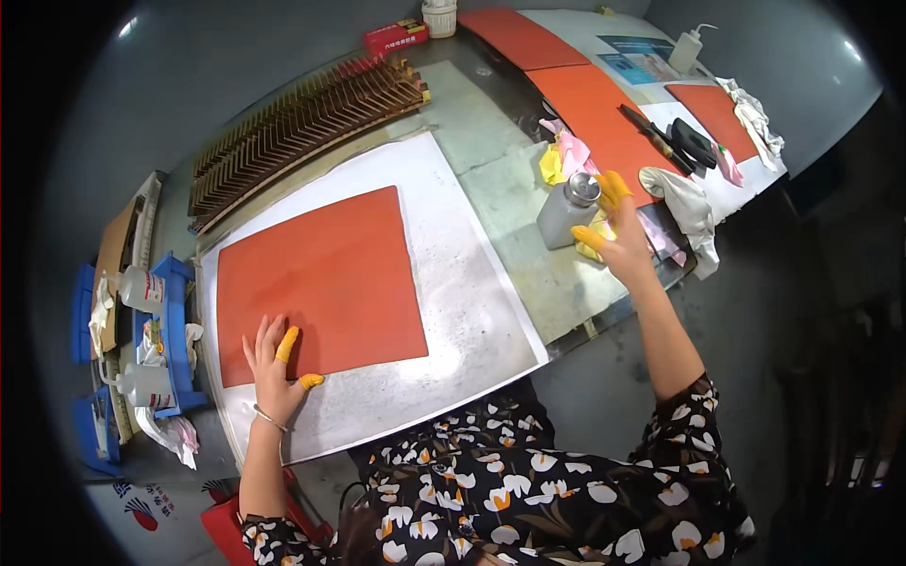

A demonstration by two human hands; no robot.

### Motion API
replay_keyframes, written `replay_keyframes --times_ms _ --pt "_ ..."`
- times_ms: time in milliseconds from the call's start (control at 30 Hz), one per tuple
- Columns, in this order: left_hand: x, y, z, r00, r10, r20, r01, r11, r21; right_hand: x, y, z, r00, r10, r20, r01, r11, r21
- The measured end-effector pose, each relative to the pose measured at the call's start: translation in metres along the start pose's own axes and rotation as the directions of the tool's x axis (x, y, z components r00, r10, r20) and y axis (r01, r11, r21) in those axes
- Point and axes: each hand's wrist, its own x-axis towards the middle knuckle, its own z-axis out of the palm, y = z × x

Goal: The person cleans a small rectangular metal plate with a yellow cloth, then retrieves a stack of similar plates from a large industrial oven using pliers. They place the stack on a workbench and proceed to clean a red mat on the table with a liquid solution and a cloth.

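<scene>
- Orange-red sheet (321, 283), square and flat, lies on a pale grey metal plate (453, 321) at the near left of the counter (528, 274); it looks thin, light and limp, more like rubber or film than board, so it would likely sag if lifted by one corner.
- Best hold, by the look of it, is along an edge or at two corners; its face seems smooth and may cling to the plate.
- Left hand (274, 368) rests on the sheet's near left corner, fingers spread flat, pinching nothing; yellow finger cots cover two fingertips.
- Right hand (618, 231), also with yellow cots, reaches to a small grey bottle with a metal cap (566, 209); its grip looks partly curled at the bottle's side, and whether it truly clasps the bottle cannot be told.
- Yellow and pink cloths (564, 156) lie just behind the bottle, a white rag (684, 203) to its right.
- More orange sheets (604, 118) lie farther back, with dark hand tools (675, 141) on them.
- Brown slotted rack (302, 123) stands behind the plate.
- Blue bins with plastic bottles (146, 330) sit off the left edge.
- Nothing lies on the sheet but the hand.
</scene>
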Motion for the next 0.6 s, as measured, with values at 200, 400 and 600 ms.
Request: replay_keyframes --times_ms 200,400,600 --pt "0.006 0.007 -0.001 0.996 0.093 0.004 -0.093 0.987 0.133 0.031 -0.002 0.004 0.931 0.203 0.302 -0.143 0.967 -0.211" --pt "0.051 0.040 0.009 0.990 0.127 -0.067 -0.127 0.992 0.002 0.105 0.011 0.040 0.980 0.055 0.189 -0.052 0.998 -0.021" --pt "0.079 0.052 0.009 0.997 -0.038 -0.069 0.034 0.997 -0.064 0.184 0.091 0.072 0.999 0.048 0.001 -0.048 0.994 -0.103"
